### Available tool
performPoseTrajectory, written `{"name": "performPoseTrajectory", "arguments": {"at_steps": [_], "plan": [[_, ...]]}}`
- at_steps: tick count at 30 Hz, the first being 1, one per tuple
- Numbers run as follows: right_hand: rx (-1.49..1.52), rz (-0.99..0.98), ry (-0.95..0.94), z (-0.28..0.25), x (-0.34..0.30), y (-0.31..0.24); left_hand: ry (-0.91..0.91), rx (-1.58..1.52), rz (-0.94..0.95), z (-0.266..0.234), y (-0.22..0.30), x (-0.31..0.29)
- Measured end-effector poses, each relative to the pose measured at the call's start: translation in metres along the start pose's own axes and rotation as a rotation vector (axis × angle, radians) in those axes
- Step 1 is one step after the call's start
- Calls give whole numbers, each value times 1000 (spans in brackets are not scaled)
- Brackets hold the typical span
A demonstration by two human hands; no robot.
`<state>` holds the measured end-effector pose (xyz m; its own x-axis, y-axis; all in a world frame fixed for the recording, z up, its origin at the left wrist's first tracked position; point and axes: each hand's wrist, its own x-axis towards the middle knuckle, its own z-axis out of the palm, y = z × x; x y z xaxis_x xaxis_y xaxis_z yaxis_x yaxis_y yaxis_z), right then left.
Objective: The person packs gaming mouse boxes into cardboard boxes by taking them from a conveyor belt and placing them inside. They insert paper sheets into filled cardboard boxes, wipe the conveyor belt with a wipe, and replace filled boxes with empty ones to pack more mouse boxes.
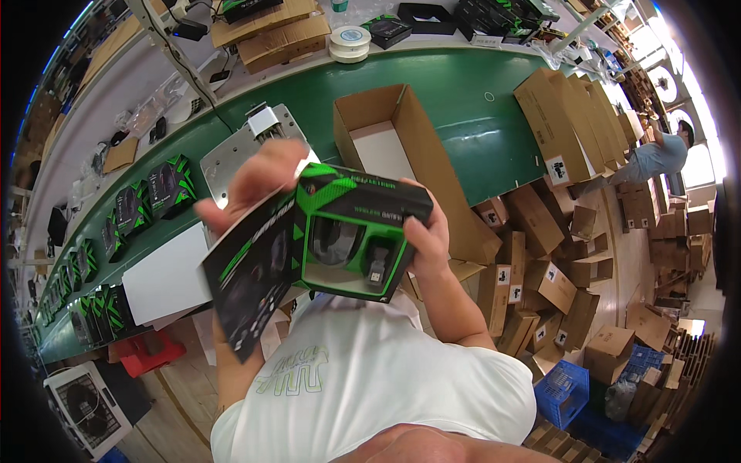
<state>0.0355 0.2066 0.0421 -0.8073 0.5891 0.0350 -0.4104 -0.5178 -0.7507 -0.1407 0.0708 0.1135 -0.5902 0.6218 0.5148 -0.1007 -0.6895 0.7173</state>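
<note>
A black and green mouse box (351, 197) is tilted in front of my chest, its printed front flap (255, 270) swung out to the left. Through the clear window show a dark wireless mouse (336, 241) and a small USB dongle (377, 266). My right hand (429, 239) grips the box's right end, thumb on the front edge. Blurred by motion, my left hand (258, 181) is at the flap's upper edge, thumb and fingers apart; its contact with the flap is unclear. Beyond the box stands an open brown carton (432, 147) with a white sheet inside.
Similar boxes (171, 185) line the green bench (478, 85) at left, near a white sheet stack (166, 274). A metal fixture (266, 123) sits behind my left hand. Cartons (540, 224) crowd the right, where another person (656, 154) stands. A blue crate (562, 392) is on the floor.
</note>
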Motion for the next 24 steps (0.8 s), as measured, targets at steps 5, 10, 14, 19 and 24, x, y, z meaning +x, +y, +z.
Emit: {"name": "performPoseTrajectory", "arguments": {"at_steps": [5,10,14,19,24], "plan": [[-6,163,155,-12,19,-1,-31,441,-547,-22,-23,-18],[302,226,112,-21,16,-8,-131,510,-542,-12,-30,-30],[-62,206,-37,-56,16,-10,-59,547,-536,-1,-27,-28],[169,-13,320,-96,69,-18,-295,990,-89,42,-21,-38],[59,-123,480,-109,125,32,-897,882,-375,77,-63,-95]]}}
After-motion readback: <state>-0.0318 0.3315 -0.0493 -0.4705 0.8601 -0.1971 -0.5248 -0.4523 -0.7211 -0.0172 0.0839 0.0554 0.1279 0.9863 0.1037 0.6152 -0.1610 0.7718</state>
